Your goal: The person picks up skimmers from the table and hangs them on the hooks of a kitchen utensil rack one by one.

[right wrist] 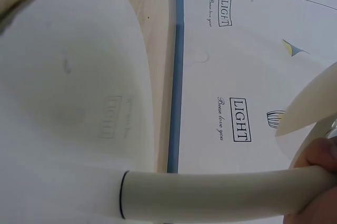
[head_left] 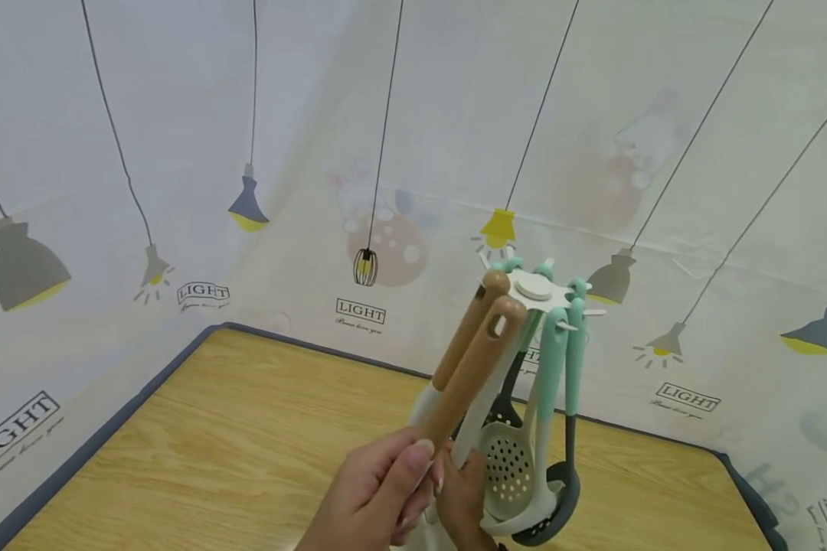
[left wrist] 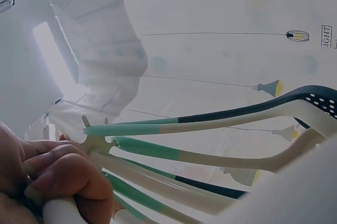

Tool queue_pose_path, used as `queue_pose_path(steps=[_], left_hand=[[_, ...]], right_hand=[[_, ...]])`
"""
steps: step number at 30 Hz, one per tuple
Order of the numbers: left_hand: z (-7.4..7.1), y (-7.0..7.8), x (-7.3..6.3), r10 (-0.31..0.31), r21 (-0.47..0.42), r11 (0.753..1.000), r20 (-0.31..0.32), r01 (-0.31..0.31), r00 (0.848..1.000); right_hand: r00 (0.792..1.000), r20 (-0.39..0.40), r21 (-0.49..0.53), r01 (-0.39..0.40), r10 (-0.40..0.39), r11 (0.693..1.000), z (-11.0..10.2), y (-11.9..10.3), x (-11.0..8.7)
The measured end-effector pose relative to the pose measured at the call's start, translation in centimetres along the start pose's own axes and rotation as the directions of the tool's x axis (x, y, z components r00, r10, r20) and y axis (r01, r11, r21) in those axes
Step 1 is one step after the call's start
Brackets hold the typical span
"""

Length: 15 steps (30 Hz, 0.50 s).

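Note:
My left hand (head_left: 375, 490) grips two brown-handled kitchen utensils (head_left: 472, 367) side by side; a pale stem shows on the rear one, and their heads are hidden. Behind it, my right hand (head_left: 463, 501) holds the pale pole (right wrist: 221, 195) of a tilted utensil stand. The stand's white hook rack (head_left: 534, 287) carries several mint-handled utensils (head_left: 554, 367). Among them hang a pale skimmer (head_left: 506, 463) and a dark perforated utensil (head_left: 565, 497). The right wrist view shows a broad, glossy white shape (right wrist: 68, 97) by the pole, apparently the base.
A wood-look tabletop (head_left: 248, 428) with a dark blue border (head_left: 331, 348) lies below. White sheeting (head_left: 303, 153) printed with lamps surrounds it at the back and sides. A bright lamp (left wrist: 55, 58) shows overhead in the left wrist view.

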<state>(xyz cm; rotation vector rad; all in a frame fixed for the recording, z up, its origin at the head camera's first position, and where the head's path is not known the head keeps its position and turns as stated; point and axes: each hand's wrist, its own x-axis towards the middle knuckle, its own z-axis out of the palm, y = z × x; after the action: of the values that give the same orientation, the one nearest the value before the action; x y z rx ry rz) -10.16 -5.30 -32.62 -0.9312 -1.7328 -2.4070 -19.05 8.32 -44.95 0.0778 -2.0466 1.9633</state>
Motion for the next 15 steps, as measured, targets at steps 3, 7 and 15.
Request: queue_pose_path(steps=[3, 7, 15], left_hand=[[0.5, 0.1, 0.3, -0.001, 0.01, 1.0, -0.005, 0.001, 1.0], [0.9, 0.5, 0.6, -0.065, 0.021, 0.998, -0.025, 0.065, 0.998], [1.4, 0.9, 1.4, -0.166, 0.026, 0.986, -0.044, 0.167, 0.985]], right_hand=[[0.999, -0.037, -0.071, 0.013, -0.016, 0.997, -0.2, 0.1, 0.1], [0.99, -0.06, -0.156, 0.12, -0.131, 0.98, -0.3, 0.4, 0.1], [0.994, -0.094, -0.228, 0.027, -0.05, 0.973, -0.2, 0.0, 0.3]])
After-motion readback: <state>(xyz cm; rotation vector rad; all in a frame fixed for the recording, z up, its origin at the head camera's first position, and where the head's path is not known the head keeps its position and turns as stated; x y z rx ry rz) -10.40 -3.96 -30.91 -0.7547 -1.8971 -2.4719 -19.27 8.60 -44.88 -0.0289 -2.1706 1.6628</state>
